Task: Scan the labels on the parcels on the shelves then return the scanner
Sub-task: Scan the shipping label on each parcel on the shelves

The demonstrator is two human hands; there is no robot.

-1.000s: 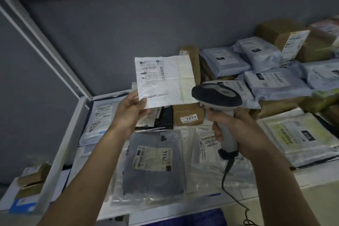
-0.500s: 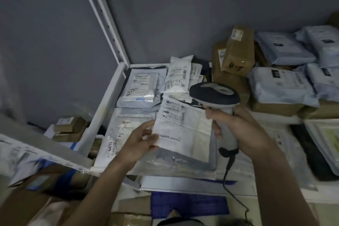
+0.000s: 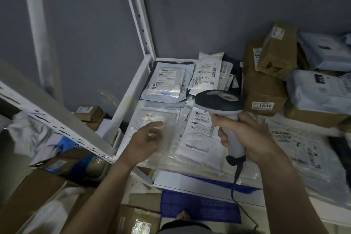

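Head view: the right hand (image 3: 252, 138) grips the scanner (image 3: 222, 106) by its handle, head tipped down over the shelf (image 3: 131, 93), probably so its window faces the labels. The left hand (image 3: 146, 138) hovers with relaxed fingers, holding nothing, above a clear parcel (image 3: 159, 119), likely reaching for it. The scanner has a dark top, pale handle and trailing cable (image 3: 235, 182).

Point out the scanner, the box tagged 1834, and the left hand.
scanner (image 3: 220, 100): head view, on its dark head.
box tagged 1834 (image 3: 264, 89): head view, on its brown front face above the tag.
left hand (image 3: 146, 138): head view, on the back of the hand.
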